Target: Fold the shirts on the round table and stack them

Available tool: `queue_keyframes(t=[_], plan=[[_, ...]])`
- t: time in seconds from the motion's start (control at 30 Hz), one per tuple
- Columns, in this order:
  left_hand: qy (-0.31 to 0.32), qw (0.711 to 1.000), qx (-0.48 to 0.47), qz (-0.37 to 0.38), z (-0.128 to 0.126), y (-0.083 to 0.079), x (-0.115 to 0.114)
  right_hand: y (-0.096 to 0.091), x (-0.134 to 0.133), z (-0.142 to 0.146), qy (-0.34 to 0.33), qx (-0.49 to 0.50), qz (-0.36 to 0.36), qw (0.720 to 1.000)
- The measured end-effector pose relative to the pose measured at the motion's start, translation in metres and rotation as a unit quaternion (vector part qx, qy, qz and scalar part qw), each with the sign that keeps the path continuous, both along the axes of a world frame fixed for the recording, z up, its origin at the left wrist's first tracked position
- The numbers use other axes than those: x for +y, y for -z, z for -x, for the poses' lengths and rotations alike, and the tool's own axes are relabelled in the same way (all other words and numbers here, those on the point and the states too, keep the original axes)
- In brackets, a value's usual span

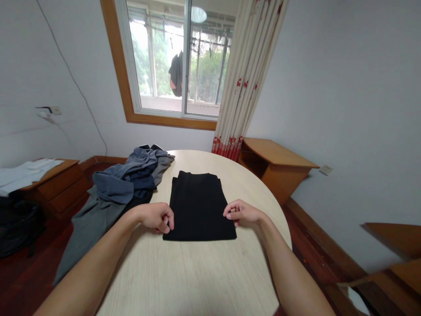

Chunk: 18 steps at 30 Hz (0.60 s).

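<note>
And here, in the middle of the frame, lies the folded black cloth [199, 206], flat on the pale round worktop [197, 281], its straight edge toward the bottom! The left hand [160, 218] is at its left edge, fingers curled in, near the lower left corner; the right hand [242, 212] is across at the right edge, fingers bent, tips touching the fabric. Whether either is actually pinching cloth, I can't tell from here! Left of centre, a rumpled heap of grey and blue clothes [115, 184] spills over the side, while the curtain [245, 83] hangs upper centre beside the window [158, 66].
</note>
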<state>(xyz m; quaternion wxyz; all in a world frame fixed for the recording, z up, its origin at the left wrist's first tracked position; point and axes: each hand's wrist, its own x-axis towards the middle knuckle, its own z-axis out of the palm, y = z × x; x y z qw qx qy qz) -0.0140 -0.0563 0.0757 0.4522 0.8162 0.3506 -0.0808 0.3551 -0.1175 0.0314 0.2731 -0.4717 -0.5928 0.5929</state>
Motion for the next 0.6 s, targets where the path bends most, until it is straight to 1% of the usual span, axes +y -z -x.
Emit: queue_keyframes(t=[0.07,0.13,0.17,0.23,0.3,0.37,0.5,0.6], plan=[[0.008,1.000,-0.009,-0.010,0.003,-0.005,-0.002,-0.005,-0.002,-0.002,0.013,0.026,-0.035,0.999],[0.022,1.000,-0.012,-0.016,0.005,-0.008,-0.004,-0.008,-0.003,-0.004,0.008,0.033,-0.046,0.998],[0.031,0.999,-0.009,-0.014,0.006,-0.009,-0.004,-0.008,-0.003,-0.005,-0.004,0.028,-0.036,0.999],[0.052,0.999,0.005,0.004,0.007,-0.007,-0.004,-0.007,-0.003,-0.008,-0.036,0.008,0.007,0.999],[0.075,0.997,0.023,0.027,0.006,-0.002,-0.002,-0.006,-0.003,-0.009,-0.071,-0.013,0.057,0.996],[0.095,0.994,0.030,0.053,0.007,0.006,0.001,-0.004,-0.004,-0.011,-0.098,-0.032,0.091,0.991],[0.125,0.983,0.013,0.136,0.007,0.020,0.002,-0.001,-0.004,-0.013,-0.125,-0.059,0.115,0.984],[0.141,0.970,0.002,0.197,0.007,0.024,0.000,0.000,-0.006,-0.012,-0.145,-0.073,0.135,0.978]])
